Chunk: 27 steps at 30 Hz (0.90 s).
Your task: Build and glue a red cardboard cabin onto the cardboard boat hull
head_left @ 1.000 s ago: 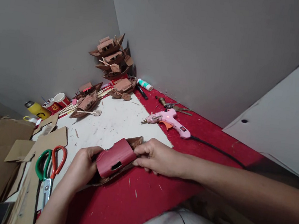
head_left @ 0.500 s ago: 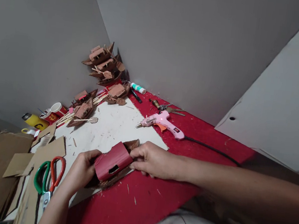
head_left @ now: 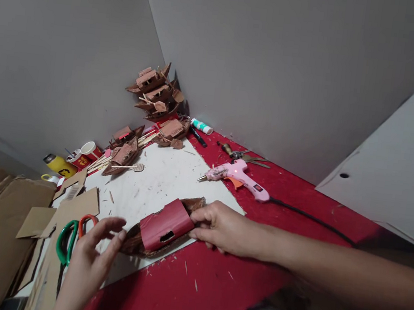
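Observation:
A brown model boat (head_left: pixel 136 241) lies tilted at the near edge of the white board, with a curved red cover (head_left: pixel 166 224) over its middle. One small dark opening is cut in the cover's side. My right hand (head_left: pixel 217 224) grips the boat at its far right end, fingers pinched by the edge of the cover. Just off the boat's left tip is my left hand (head_left: pixel 100 245), its thumb and fingers apart and holding nothing. Scissors with green and orange handles (head_left: pixel 64 244) lie partly behind my left wrist.
A pink glue gun (head_left: pixel 242 178) with a black cord lies on the red tabletop (head_left: pixel 291 205). Several finished model boats (head_left: pixel 154 93) are stacked in the far corner. Cardboard pieces (head_left: pixel 75 209), paper cups (head_left: pixel 90 150) and a yellow bottle (head_left: pixel 59 164) stand or lie at the left.
My left hand has let go of the boat's left end and drawn back left, its fingers opening. My right hand keeps its grip. The whole view has shifted slightly.

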{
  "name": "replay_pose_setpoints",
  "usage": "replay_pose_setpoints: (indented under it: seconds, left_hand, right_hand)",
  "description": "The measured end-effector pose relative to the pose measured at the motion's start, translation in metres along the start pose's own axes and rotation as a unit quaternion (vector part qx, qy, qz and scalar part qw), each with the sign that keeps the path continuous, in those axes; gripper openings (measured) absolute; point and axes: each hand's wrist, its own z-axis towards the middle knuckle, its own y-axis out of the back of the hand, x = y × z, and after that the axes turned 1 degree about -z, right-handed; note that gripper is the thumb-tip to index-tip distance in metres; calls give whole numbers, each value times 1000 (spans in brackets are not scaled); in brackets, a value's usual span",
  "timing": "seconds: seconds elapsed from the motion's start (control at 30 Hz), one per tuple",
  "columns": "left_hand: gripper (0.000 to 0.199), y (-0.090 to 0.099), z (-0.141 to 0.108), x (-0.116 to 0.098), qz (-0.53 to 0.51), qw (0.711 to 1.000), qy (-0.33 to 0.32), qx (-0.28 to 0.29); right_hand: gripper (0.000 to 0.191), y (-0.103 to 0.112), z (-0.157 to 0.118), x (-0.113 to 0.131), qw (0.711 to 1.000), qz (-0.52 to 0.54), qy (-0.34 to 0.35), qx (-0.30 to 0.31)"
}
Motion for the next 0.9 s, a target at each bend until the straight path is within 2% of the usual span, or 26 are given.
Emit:
replay_pose_setpoints:
  seconds: [0.03,0.07,0.2,0.3,0.37,0.53,0.7,0.9]
  left_hand:
    - [30,-2,-10,-1,4,999,6,-36]
    - [27,-6,-19,-2,-5,999,0,-45]
    - [24,-39,-45,-12,-95,995,23,-26]
    - [25,-62,-49,-18,-157,986,39,-43]
    - [25,-71,-47,-20,-199,978,52,-46]
    - [26,-75,-40,-15,-259,964,59,-16]
    - [25,-75,-40,-14,-258,964,56,-33]
    - [23,-74,-42,-16,-235,970,41,-50]
  right_hand:
    - [24,0,0,-1,1000,2,4,-2]
    - [24,-1,0,-2,1000,5,9,-1]
    - [21,-2,3,-8,1000,14,7,8]
    - [20,-4,5,-10,1000,20,-8,16]
    - [20,-5,5,-10,1000,19,-9,18]
    - [22,-5,3,-6,999,10,0,35]
    - [24,-4,0,-3,1000,4,-3,28]
    - [27,-2,-1,-1,998,24,-15,48]
